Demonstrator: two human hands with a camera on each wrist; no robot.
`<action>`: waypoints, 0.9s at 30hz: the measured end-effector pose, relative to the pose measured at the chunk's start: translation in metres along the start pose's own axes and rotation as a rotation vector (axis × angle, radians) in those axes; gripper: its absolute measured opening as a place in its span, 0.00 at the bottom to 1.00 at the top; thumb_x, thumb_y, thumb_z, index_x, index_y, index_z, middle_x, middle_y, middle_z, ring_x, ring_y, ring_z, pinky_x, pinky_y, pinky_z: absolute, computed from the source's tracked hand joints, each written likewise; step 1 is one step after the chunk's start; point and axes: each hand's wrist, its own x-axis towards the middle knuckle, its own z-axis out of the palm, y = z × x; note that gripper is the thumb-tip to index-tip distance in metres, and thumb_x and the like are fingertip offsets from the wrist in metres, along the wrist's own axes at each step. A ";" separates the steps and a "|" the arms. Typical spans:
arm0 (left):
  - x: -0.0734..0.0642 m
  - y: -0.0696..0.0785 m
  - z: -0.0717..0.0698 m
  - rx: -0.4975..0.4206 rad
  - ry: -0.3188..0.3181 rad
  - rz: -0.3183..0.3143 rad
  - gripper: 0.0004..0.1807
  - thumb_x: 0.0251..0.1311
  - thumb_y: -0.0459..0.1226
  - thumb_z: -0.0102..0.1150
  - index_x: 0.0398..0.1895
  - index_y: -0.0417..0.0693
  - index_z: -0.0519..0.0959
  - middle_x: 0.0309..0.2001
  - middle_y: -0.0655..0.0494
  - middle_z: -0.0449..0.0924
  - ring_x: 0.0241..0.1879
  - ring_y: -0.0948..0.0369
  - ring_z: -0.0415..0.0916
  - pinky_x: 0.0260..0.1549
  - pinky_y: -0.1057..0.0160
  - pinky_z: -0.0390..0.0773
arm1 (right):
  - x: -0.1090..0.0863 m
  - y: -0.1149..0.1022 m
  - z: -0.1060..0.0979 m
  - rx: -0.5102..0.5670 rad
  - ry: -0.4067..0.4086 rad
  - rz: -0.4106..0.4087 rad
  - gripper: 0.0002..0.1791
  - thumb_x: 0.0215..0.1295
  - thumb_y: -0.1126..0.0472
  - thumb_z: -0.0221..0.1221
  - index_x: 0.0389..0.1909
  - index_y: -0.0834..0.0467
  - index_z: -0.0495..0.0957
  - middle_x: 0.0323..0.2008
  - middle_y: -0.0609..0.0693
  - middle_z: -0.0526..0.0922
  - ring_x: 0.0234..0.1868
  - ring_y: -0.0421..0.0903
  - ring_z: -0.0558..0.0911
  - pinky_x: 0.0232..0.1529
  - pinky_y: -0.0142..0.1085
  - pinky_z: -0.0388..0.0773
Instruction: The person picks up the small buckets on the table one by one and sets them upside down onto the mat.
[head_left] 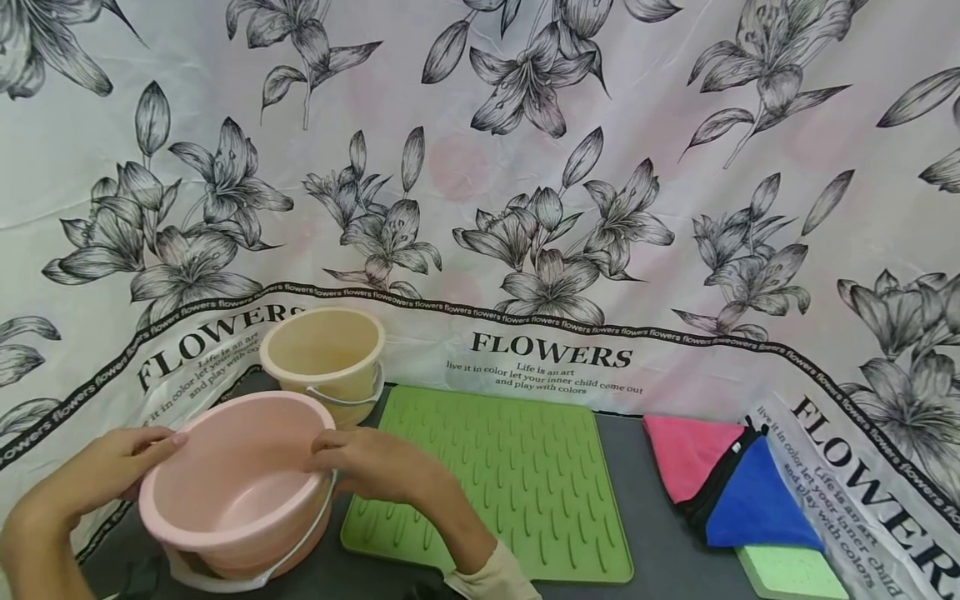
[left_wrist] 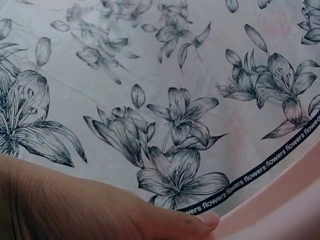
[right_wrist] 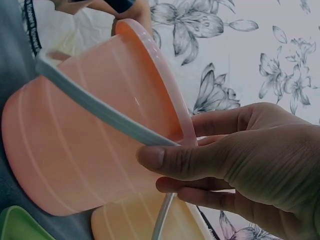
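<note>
A pink bucket (head_left: 247, 442) stands at the lower left of the head view, tilted slightly, with its pale handle (head_left: 251, 582) hanging down in front. My left hand (head_left: 97, 479) grips the left side of its rim, thumb on top; the left wrist view shows that thumb against the pink edge. On the opposite side, my right hand (head_left: 382, 467) pinches the rim. In the right wrist view its thumb lies outside by the end of the handle (right_wrist: 105, 112), and other fingers reach behind the rim. Left fingers under the rim are hidden.
A cream-yellow bucket (head_left: 322, 350) stands right behind the pink one. A green ridged mat (head_left: 510, 475) lies on the dark table to the right. Further right are a pink and blue zipped pouch (head_left: 761, 496) and a light green block (head_left: 791, 571). A floral curtain (head_left: 540, 217) hangs behind.
</note>
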 end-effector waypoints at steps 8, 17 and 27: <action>-0.005 0.010 -0.003 -0.061 -0.025 -0.014 0.36 0.85 0.50 0.40 0.75 0.23 0.59 0.38 0.48 0.87 0.30 0.65 0.83 0.32 0.65 0.85 | -0.011 0.007 -0.011 0.033 0.108 -0.064 0.23 0.60 0.54 0.73 0.57 0.51 0.85 0.58 0.48 0.85 0.59 0.42 0.85 0.64 0.25 0.77; -0.013 0.033 0.004 -0.167 0.160 0.327 0.24 0.84 0.36 0.43 0.79 0.46 0.64 0.52 0.69 0.87 0.40 0.68 0.89 0.36 0.66 0.88 | -0.060 0.025 -0.052 0.389 0.268 -0.081 0.23 0.63 0.67 0.69 0.60 0.63 0.82 0.62 0.60 0.82 0.65 0.51 0.82 0.66 0.24 0.77; 0.004 0.099 0.027 -0.516 0.160 0.773 0.29 0.61 0.15 0.60 0.67 0.29 0.73 0.51 0.59 0.90 0.45 0.65 0.89 0.38 0.67 0.89 | -0.133 0.047 -0.081 0.553 0.448 -0.047 0.26 0.68 0.69 0.64 0.67 0.63 0.77 0.66 0.62 0.80 0.74 0.54 0.75 0.74 0.44 0.75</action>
